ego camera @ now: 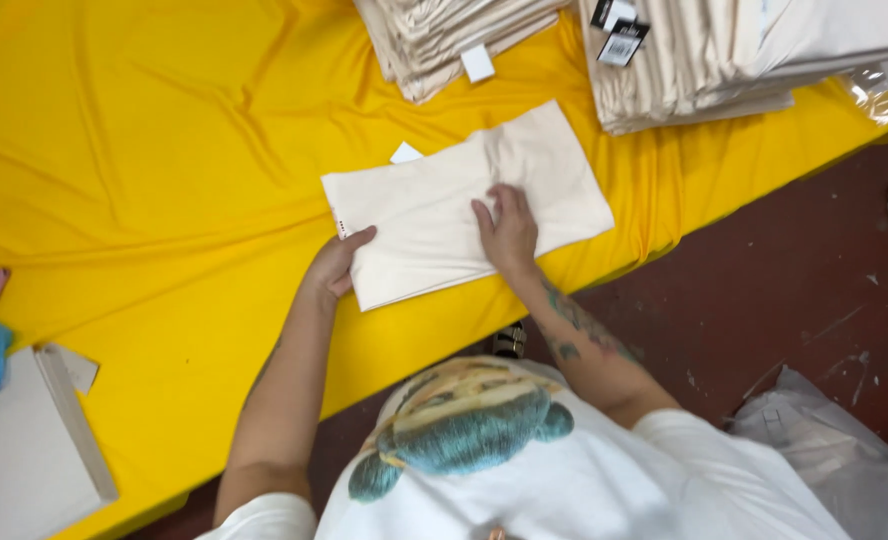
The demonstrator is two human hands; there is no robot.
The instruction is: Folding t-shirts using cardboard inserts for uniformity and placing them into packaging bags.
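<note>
Small white square label (478,62) on the left cream fabric stack (444,35), two black-and-white hang tags (619,30) on the right stack (724,60), white tag corner (405,153) peeking from behind the folded cream cloth (464,205), crinkled clear plastic wrapper (879,90) at far right.
</note>
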